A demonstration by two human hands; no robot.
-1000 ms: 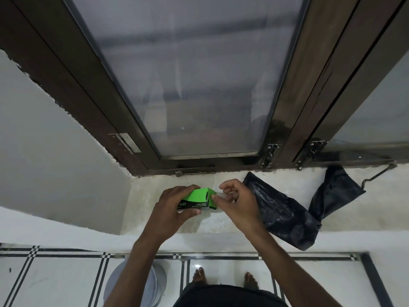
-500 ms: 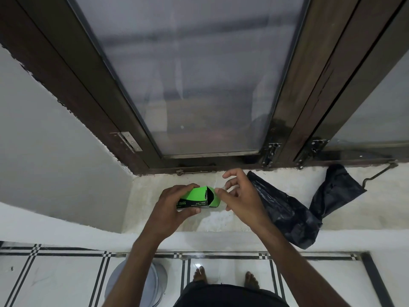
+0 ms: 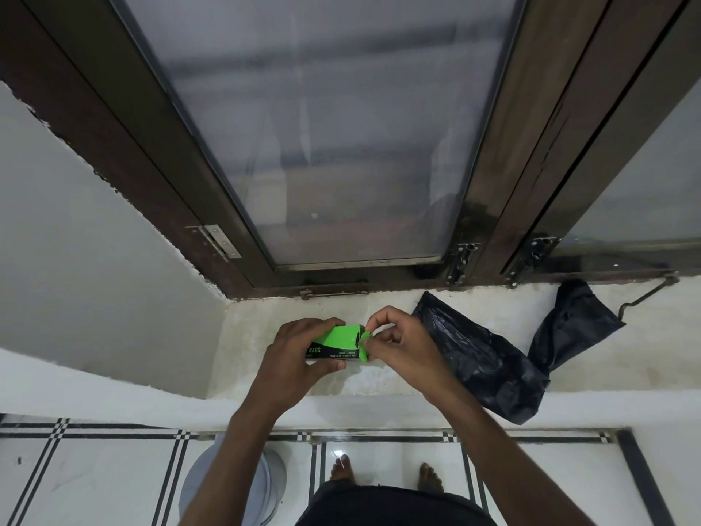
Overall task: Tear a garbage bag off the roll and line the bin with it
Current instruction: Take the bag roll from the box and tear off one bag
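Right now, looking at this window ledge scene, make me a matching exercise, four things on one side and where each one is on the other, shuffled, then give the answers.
Things
1. green garbage bag box
2. black garbage bag
3. grey bin
4. box end flap

Places
A. on the tiled floor under the left forearm
B. pinched by the right hand
C. lying loose on the ledge, right of the hands
D. gripped in the left hand

Pairs: 1-D, 2-C, 3-A, 4-B
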